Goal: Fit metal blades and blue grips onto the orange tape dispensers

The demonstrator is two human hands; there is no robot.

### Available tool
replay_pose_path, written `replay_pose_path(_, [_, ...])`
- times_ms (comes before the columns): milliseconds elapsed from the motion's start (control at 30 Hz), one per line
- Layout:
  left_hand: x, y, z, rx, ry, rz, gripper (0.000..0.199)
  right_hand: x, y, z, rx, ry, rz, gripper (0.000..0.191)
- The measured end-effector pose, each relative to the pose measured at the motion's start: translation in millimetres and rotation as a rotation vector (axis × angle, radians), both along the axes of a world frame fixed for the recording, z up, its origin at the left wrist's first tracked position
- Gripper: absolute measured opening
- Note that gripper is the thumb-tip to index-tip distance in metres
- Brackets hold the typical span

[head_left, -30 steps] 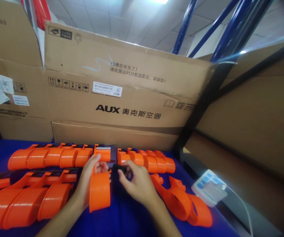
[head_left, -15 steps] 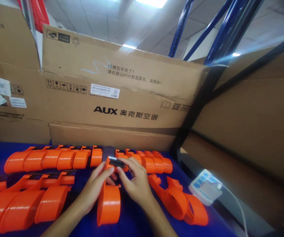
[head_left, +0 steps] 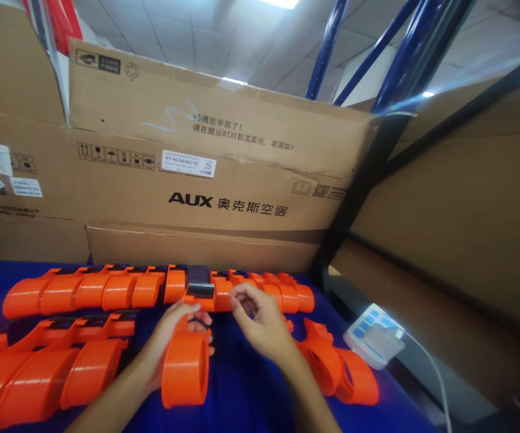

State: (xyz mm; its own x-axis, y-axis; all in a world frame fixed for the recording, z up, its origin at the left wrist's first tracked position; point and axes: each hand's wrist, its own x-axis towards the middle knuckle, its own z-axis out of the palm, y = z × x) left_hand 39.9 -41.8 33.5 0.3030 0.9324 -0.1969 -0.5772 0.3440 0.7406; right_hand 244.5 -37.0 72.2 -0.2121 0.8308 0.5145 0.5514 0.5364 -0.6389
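While the left grip (head_left: 172, 329) clasps a glossy orange plastic loop (head_left: 183, 370), the right grip (head_left: 263, 322) curls loosely.

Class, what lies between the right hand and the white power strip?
Orange parts lie between the right hand and the white power strip, in the head view.

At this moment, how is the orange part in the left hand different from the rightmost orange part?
The held part is in the left hand; the rightmost part lies on the blue surface. The held part has a black piece at its top; the rightmost part shows none. Both are orange, with a wide curved band.
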Motion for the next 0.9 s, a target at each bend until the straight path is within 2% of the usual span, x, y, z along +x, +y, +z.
replay_pose_path(100, [-1.4, -1.6, 2.9, -0.031, -0.024, 0.012, 0.019, 18.0, -2.6, 4.3, -0.122, -0.309, -0.084, 0.011])
replay_pose_path(200, [-0.4, -3.0, 4.6, -0.036, -0.015, 0.018, 0.018, 29.1, -4.3, -1.8, -0.184, -0.524, -0.115, 0.014])
replay_pose_path(367, [0.1, -4.2, 3.4, -0.045, -0.004, 0.018, 0.017, 26.3, -3.8, -21.4, -0.136, -0.579, -0.125, 0.024])
replay_pose_path(500, [-0.3, -2.8, 1.4, -0.023, 0.001, 0.027, 0.015, 19.9, -4.6, -18.3, -0.112, -0.573, -0.113, 0.024])
replay_pose_path(600, [0.6, -0.1, 0.1, 0.008, 0.011, 0.06, 0.018, 18.2, -4.9, -5.9, -0.071, -0.522, -0.126, 0.018])
replay_pose_path(700, [2.1, 2.6, -1.0, 0.029, 0.025, 0.06, 0.023, 14.6, -4.4, 2.4, -0.052, -0.325, -0.091, 0.011])
replay_pose_path(800, [3.5, 3.6, -1.6, 0.054, 0.05, 0.05, 0.028, 6.6, -4.0, 1.7, -0.052, -0.042, -0.018, 0.006])
replay_pose_path(900, [4.7, 3.7, -2.8, 0.095, 0.089, 0.048, 0.032, -2.4, -3.5, -2.8, -0.016, 0.11, -0.006, 0.004])
